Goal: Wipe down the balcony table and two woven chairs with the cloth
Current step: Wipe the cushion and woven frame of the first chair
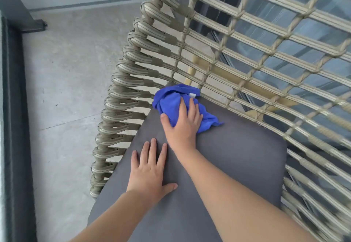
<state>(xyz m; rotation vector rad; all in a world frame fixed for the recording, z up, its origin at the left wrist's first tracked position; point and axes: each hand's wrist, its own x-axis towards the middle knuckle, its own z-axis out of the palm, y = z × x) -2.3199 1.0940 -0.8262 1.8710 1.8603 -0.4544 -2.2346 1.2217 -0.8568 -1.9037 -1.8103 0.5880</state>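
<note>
A woven chair (133, 82) of beige cord fills the view, with a dark grey seat cushion (237, 162) in it. A bunched blue cloth (169, 101) lies at the cushion's far left corner, against the weave. My right hand (182, 126) presses down on the cloth with fingers spread over it and the thumb at its left edge. My left hand (150, 171) rests flat on the cushion just in front, fingers straight and spread. The table and the second chair are out of view.
Pale grey floor tiles (66, 90) lie to the left of the chair. A dark door frame and track (15, 109) run down the left edge. Glass railing panels (284, 33) show through the chair's back weave.
</note>
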